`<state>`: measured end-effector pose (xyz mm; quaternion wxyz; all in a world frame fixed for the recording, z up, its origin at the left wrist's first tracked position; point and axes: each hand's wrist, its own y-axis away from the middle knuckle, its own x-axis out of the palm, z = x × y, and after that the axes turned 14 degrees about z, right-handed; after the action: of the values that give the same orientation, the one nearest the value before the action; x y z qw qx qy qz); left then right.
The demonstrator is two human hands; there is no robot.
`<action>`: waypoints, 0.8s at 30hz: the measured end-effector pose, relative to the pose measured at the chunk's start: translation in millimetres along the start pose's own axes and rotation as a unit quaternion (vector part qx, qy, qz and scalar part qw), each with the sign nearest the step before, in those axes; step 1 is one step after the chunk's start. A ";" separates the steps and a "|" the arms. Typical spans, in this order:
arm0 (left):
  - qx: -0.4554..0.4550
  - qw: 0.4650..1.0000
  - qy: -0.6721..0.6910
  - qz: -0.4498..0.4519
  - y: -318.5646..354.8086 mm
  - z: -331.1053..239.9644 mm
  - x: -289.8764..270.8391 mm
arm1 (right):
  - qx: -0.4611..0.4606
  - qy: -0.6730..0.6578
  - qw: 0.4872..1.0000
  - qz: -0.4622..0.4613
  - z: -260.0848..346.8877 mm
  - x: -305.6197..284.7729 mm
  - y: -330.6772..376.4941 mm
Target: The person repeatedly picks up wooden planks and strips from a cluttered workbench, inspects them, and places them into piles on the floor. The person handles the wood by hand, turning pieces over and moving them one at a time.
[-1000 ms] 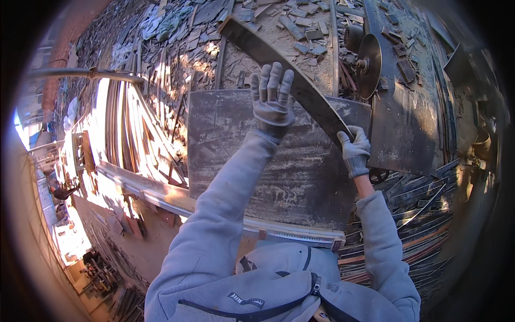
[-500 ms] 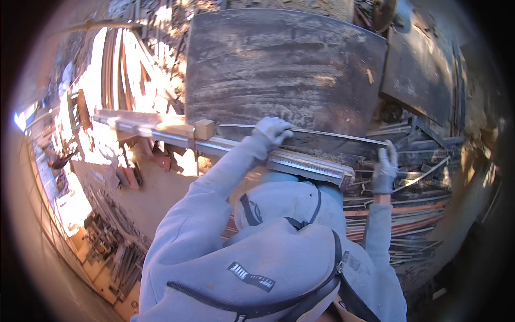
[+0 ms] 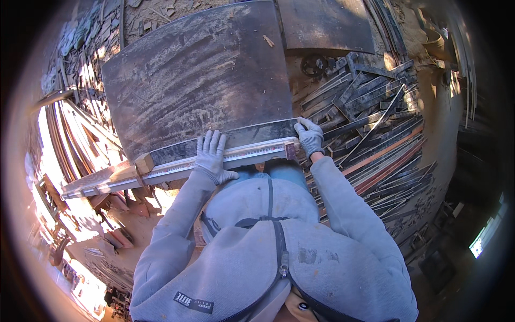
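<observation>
A long dark wooden strip (image 3: 257, 134) with a pale thin edge lies along the near edge of the dark, dusty table. My gloved left hand (image 3: 212, 155) rests flat across the strip and the marked measuring rule (image 3: 263, 152), fingers stretched out and open. My gloved right hand (image 3: 308, 135) is closed at the strip's right end, thumb and fingers pinching its corner. The rule runs along a pale wooden ledge close to my body. A small wooden block (image 3: 143, 163) stands at the strip's left end.
The big sawdust-streaked table top (image 3: 198, 75) spreads ahead, with a second dark panel (image 3: 324, 24) beyond on the right. A handwheel (image 3: 314, 65) sits below that panel. Piled wooden slats (image 3: 370, 155) lie to the right; more long strips (image 3: 75, 134) stand at left.
My view has turned, so the table now sits further left. My left hand has gone from gripping the strip to lying flat on it. The strip has come down against the rule.
</observation>
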<state>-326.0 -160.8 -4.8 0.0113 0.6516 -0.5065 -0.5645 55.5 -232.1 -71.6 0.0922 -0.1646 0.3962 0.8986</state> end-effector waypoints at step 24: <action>0.051 0.992 -0.030 -0.113 -37.2 28.8 17.2 | -0.353 0.561 0.722 0.199 62.5 99.7 45.5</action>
<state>-326.0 -138.2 -49.5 -0.1006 0.6872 -0.4582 -0.5547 -64.6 -212.7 -37.9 -0.3926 -0.5762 0.0531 0.7148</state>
